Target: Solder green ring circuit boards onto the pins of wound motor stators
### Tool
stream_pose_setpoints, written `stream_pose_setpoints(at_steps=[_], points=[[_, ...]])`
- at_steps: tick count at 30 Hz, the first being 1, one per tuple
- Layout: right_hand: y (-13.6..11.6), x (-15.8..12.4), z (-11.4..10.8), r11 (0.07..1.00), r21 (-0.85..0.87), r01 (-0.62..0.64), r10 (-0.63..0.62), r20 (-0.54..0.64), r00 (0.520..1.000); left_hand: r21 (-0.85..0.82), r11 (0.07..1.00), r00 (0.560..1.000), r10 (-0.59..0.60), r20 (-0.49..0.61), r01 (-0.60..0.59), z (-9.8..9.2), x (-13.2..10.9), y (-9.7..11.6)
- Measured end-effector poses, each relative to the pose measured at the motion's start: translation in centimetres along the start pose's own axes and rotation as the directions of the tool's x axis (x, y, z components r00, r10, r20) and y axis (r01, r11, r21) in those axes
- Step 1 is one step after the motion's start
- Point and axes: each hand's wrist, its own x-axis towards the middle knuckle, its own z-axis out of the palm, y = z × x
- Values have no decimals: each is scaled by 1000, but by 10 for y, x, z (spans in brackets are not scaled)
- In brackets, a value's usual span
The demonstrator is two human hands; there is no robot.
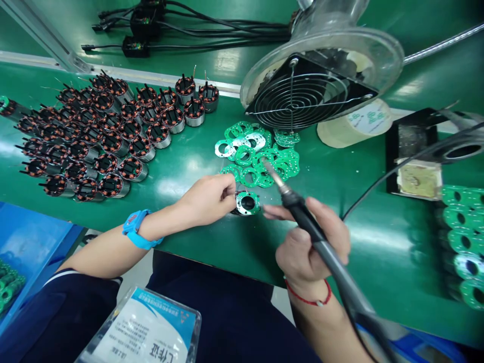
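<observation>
My right hand [313, 242] is wrapped round a soldering iron [321, 242], whose metal tip points up and left over the loose green boards. Just left of its fingers stands a motor stator with a ring-shaped circuit board [248, 202] on top, white and green with a dark hole. My left hand [212, 199] is closed against the left edge of that stator, its fingertips partly hidden. Behind the stator lies a loose heap of green ring-shaped circuit boards [249, 176], a few with their white side up.
Many wound stators [113, 143] stand in rows at left. A fume extractor fan [298, 101] hangs over the back, beside a tape roll [351, 126]. At right are a soldering iron stand [412, 151], a cable and stators topped with boards [463, 239]. Black cables [223, 35] lie behind.
</observation>
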Motion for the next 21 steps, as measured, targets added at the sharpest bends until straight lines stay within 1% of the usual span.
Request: stream_pose_setpoints(at_steps=[1,2,3,4,5,6,7,9,11,13,15,17,19,21], points=[[-1,3,2,999,-31,21,-19,64,998,9,1000,1000,4,0,-4,0,0,0],[-3,6,4,996,-64,59,-49,153,987,18,1000,1000,7,-2,-7,1,0,1],[-4,10,5,990,-93,107,-80,256,963,27,1000,1000,9,-5,-9,1,0,1],[-5,13,7,983,-120,141,-89,362,928,34,999,1000,11,-8,-10,1,0,2],[-5,16,8,976,-143,167,-89,440,894,39,999,1000,9,-9,-8,1,0,2],[-5,19,9,970,-161,184,-83,491,867,39,999,1000,4,-7,-3,1,0,1],[-5,20,9,966,-178,188,-73,512,856,31,1000,1000,-4,-3,4,0,0,1],[-2,21,9,958,-221,182,-50,498,866,-27,999,1000,-21,16,21,-2,0,-1],[1,21,7,948,-270,169,-38,433,901,-125,992,998,-21,61,29,-5,0,-5],[5,19,5,946,-290,145,-27,376,926,-203,979,991,21,129,6,-7,0,-9],[7,18,3,954,-277,116,-9,361,933,-229,973,985,65,163,-26,-6,0,-11],[8,17,2,962,-249,116,-16,371,928,-230,973,990,57,129,-26,-4,1,-13],[8,16,3,963,-234,136,-40,377,925,-241,970,997,11,78,8,-1,3,-14],[8,15,5,957,-243,159,-56,381,923,-266,963,998,-23,64,39,1,5,-14]])
